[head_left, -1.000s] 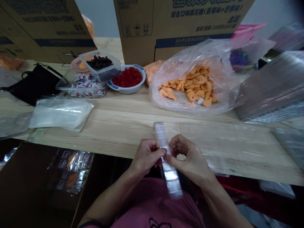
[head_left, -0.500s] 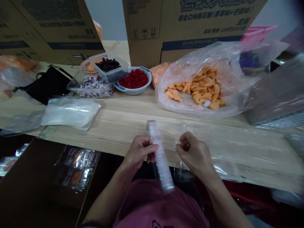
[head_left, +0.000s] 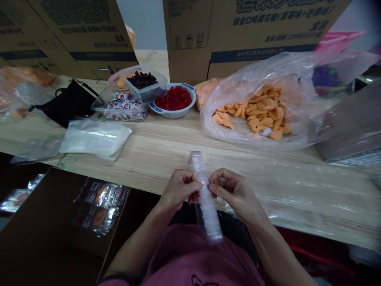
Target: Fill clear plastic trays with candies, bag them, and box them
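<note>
A long, narrow clear plastic tray point(head_left: 210, 214) with a row of small compartments slants over the table's front edge. My left hand point(head_left: 183, 187) pinches its left side near the middle. On the other side, my right hand point(head_left: 228, 190) has thumb and forefinger pressed together at the tray's right edge; whether they grip the tray or a thin film is too small to tell. Clear plastic sheeting point(head_left: 285, 182) lies flat on the table to the right. An open plastic bag point(head_left: 214, 127) of orange pieces point(head_left: 262, 111) sits beyond my right hand.
Behind are a bowl of red pieces point(head_left: 173, 98), a tub of dark pieces point(head_left: 143, 81), a tray of small packets point(head_left: 125, 107) and tall cardboard boxes point(head_left: 190, 59). Clear bags point(head_left: 95, 137) and a black pouch point(head_left: 70, 103) lie left. An open carton point(head_left: 44, 214) stands below, front left.
My right hand has moved left to the tray's edge. My left hand still pinches the tray. The whole view has shifted slightly, with the table's things appearing further right.
</note>
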The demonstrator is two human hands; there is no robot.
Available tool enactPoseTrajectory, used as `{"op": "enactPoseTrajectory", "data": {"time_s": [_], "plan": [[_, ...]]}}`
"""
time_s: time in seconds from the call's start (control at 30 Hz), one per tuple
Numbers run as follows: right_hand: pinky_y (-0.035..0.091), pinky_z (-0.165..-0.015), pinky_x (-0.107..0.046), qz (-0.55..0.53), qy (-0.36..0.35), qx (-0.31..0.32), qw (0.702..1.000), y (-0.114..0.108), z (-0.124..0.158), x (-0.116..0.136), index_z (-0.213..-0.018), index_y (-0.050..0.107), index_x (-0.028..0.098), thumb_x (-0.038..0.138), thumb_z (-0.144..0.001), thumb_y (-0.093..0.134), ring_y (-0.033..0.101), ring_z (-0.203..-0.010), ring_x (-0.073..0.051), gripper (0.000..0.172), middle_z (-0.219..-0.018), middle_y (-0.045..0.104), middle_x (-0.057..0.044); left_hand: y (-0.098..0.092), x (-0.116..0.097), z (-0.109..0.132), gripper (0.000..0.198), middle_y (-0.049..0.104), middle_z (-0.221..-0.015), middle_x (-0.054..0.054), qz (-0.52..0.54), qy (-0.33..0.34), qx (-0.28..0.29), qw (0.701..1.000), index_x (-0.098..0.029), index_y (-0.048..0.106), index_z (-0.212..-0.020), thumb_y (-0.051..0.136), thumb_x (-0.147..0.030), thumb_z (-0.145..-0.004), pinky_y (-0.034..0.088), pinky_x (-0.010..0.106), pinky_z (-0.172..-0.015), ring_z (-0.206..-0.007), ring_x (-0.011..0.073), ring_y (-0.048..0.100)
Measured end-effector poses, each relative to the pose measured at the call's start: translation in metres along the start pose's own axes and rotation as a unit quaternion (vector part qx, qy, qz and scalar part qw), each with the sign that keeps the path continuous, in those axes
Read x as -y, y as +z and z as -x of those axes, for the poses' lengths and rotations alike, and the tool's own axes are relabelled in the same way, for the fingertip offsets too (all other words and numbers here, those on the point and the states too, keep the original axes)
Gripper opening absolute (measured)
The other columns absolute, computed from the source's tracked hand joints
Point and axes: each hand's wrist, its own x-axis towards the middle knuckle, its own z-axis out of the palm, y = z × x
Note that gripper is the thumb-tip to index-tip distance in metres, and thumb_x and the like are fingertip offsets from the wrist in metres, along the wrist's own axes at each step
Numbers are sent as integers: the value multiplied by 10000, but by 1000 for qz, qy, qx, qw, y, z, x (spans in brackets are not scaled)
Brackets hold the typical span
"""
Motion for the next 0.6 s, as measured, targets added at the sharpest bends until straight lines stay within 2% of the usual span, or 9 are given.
{"op": "enactPoseTrajectory", "data": {"time_s": [0.17,0.3,0.6], "plan": [[421,-529,-212,-6,13,-1,1000,5,2,4,-788,578,176,337,-691,791,527,-574,-97,284,-658,580,19,5,1,2,222,463,-403,-51,-2,20,-43,999,-160,479,-493,642,-278,-589,273,163,-307,-313,45,382],[411,-501,-203,-48,31,-16,998,9,2,0,-745,551,182,300,-614,844,510,-540,-88,342,-635,568,33,5,2,5,254,448,-406,-52,1,21,-34,999,-157,485,-507,651,-314,-620,260,168,-312,-321,47,375],[352,-427,-191,-128,38,-7,991,29,-1,-10,-681,514,188,289,-643,774,438,-438,-68,282,-537,520,55,-11,5,11,272,474,-449,-43,9,25,-28,999,-148,502,-535,683,-321,-642,282,177,-361,-367,51,393]]}}
